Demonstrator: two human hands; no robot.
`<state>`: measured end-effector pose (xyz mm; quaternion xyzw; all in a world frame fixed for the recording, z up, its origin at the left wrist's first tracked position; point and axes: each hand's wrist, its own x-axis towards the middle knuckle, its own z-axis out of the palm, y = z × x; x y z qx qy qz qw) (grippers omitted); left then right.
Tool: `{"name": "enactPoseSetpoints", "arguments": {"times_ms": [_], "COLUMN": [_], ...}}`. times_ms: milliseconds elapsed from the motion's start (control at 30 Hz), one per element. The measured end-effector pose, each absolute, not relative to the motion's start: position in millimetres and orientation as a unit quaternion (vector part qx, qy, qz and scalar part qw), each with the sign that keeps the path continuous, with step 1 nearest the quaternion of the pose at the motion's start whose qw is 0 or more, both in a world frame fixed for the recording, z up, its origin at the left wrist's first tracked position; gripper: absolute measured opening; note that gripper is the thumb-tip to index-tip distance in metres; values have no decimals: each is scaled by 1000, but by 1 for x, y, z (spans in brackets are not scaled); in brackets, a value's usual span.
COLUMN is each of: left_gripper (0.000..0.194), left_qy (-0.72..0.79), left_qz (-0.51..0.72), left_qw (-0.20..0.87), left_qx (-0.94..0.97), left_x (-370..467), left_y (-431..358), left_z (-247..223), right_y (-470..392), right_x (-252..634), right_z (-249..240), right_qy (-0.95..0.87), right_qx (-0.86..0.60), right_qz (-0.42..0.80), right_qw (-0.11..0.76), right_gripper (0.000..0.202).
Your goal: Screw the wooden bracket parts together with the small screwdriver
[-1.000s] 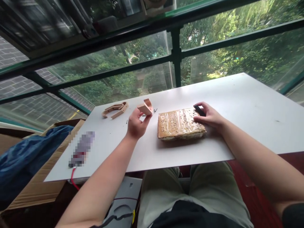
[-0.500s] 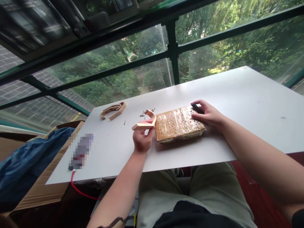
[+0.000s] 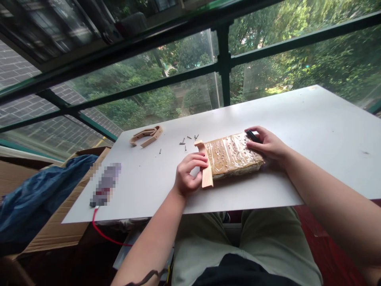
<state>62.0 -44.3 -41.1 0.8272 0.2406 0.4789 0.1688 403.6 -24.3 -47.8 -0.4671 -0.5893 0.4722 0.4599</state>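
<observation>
My left hand [image 3: 190, 172] pinches a light wooden hook-shaped piece [image 3: 207, 177], its long flat part lying along the left end of a tape-wrapped block [image 3: 230, 153]. The block's top is covered in clear tape and pitted with many small holes. A small black object [image 3: 253, 136] is held in my right hand [image 3: 269, 143], at the block's far right corner; its kind is hard to make out under the fingers. Several loose screws [image 3: 182, 143] lie on the table just beyond my left hand.
Other curved wooden pieces with holes [image 3: 151, 139] rest at the back left of the white table [image 3: 321, 159]. A blurred-out item [image 3: 106, 184] with a red cable [image 3: 102, 236] sits near the left edge. Left of the table stands a cardboard box [image 3: 56, 226] with blue cloth [image 3: 38, 190].
My left hand has turned the wooden piece, bringing its long part from pointing left to lying along the block's left end. My right hand stays at the block's corner. The view has shifted slightly.
</observation>
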Motion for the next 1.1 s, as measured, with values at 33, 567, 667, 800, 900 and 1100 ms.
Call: {"name": "enactPoseSetpoints", "arguments": {"times_ms": [33, 567, 667, 800, 900, 1100], "left_gripper": [14, 38, 46, 49, 49, 39], "left_qy": [244, 330, 303, 285, 288, 300], "left_qz": [478, 488, 480, 465, 453, 496], "left_qw": [173, 234, 235, 267, 276, 281], "left_qx": [826, 774, 789, 795, 797, 765], "left_x": [61, 61, 58, 54, 55, 56], "left_y": [-44, -34, -30, -28, -30, -27], "left_z": [-41, -52, -51, -52, -52, -58], "right_y": [-24, -22, -21, -20, -20, -21], "right_x": [404, 405, 406, 407, 407, 407], "right_z": [-48, -51, -53, -53, -52, -51], "right_qy": [-589, -567, -563, -566, -565, -559], "right_qx": [-465, -446, -445, -454, -457, -454], "right_qz": [473, 493, 495, 487, 485, 492], "right_qw": [461, 486, 489, 487, 487, 489], "right_gripper": [61, 60, 60, 62, 62, 59]}}
